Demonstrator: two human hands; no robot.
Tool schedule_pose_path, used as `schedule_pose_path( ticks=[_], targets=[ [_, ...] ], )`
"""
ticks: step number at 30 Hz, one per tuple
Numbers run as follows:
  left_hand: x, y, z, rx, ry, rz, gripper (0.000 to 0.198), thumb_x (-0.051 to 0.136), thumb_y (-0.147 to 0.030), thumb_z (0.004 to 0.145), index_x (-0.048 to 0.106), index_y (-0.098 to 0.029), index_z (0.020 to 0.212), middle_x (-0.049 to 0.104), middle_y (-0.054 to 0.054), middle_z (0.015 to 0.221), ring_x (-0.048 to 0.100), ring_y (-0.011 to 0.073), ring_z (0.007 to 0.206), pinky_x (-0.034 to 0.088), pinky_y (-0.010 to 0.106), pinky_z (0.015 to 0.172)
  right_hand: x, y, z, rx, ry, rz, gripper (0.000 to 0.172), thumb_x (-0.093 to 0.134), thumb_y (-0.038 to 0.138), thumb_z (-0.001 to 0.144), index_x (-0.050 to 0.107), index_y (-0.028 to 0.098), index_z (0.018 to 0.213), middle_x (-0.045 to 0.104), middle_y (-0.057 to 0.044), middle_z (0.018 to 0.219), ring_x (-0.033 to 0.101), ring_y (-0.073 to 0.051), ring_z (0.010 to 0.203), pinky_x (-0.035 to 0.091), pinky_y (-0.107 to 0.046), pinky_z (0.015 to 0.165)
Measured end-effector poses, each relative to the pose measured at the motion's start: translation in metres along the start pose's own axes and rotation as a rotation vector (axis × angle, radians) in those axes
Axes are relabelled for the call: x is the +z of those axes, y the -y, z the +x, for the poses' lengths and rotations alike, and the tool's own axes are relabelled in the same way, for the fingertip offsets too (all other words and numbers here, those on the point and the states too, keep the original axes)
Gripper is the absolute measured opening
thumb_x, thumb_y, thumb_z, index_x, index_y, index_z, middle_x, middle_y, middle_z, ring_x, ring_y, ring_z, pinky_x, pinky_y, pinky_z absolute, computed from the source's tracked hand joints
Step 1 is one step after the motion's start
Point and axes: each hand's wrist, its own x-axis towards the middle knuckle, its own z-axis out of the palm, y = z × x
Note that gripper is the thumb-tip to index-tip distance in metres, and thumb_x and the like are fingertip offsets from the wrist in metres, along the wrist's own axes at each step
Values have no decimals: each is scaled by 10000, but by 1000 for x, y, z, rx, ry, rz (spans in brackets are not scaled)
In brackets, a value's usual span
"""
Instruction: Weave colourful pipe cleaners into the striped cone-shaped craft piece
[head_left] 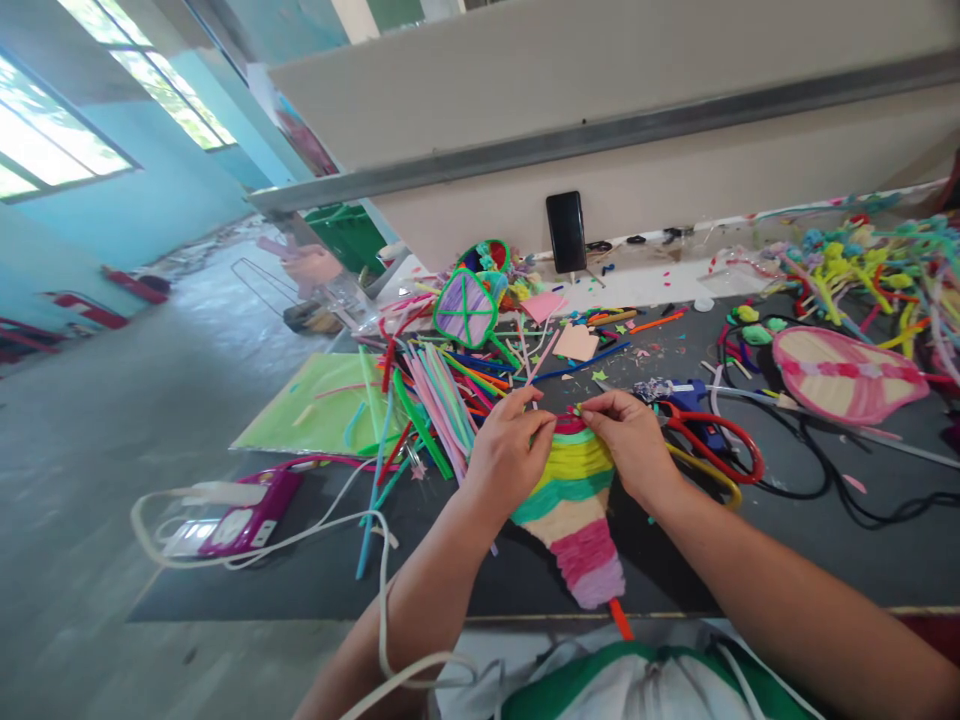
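A striped craft piece (574, 500) in yellow, green, beige, pink and lilac lies at the table's front edge, with an orange stem pointing toward me. My left hand (511, 445) is closed at its upper left edge, thumb and forefinger near the far end. At the upper right edge my right hand (626, 435) pinches a small colourful bit at the dark pink tip; its exact shape is too small to tell. Red-handled scissors (724, 440) and a blue glue gun (694, 400) lie right of my right hand.
Pipe cleaners (435, 400) are heaped left of my hands, beside a green sheet (315, 405). A magenta power strip (251, 515) trails a white cable over my left forearm. A phone (565, 232) leans at the back; a pink oval craft (847, 375) lies right.
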Motion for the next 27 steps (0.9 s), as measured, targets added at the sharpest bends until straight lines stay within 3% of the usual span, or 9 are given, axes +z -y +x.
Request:
schedule_pose_path(
  ticks=[6, 12, 20, 27],
  targets=[
    [3, 0, -7, 106, 50, 243, 176, 530, -166, 876, 706, -159, 868, 646, 116, 1139, 546, 256, 1159, 449, 439, 1021, 0, 1, 2, 45, 5, -32, 140, 719, 245, 603, 640, 203, 711, 629, 21, 676, 547, -135, 650, 414, -282, 649],
    [7, -2, -10, 130, 77, 311, 186, 522, -117, 867, 694, -153, 927, 659, 122, 1094, 546, 265, 1138, 476, 456, 976, 1, -1, 2, 46, 10, -48, 139, 700, 260, 617, 622, 203, 717, 619, 20, 685, 534, -137, 647, 408, -284, 638],
    [2, -9, -4, 112, 91, 225, 178, 507, -175, 892, 661, -165, 981, 634, 89, 1013, 560, 234, 1015, 447, 433, 950, -1, -4, 4, 11, 17, -114, 134, 696, 257, 625, 625, 199, 723, 623, 15, 680, 548, -143, 648, 415, -285, 629],
    [5, 0, 3, -68, 147, -115, 42, 582, -156, 824, 622, -171, 822, 602, 56, 879, 571, 190, 911, 470, 337, 833, 0, -4, 4, -44, -5, -275, 96, 661, 253, 651, 615, 202, 717, 607, 12, 669, 548, -153, 641, 410, -292, 615]
  ],
)
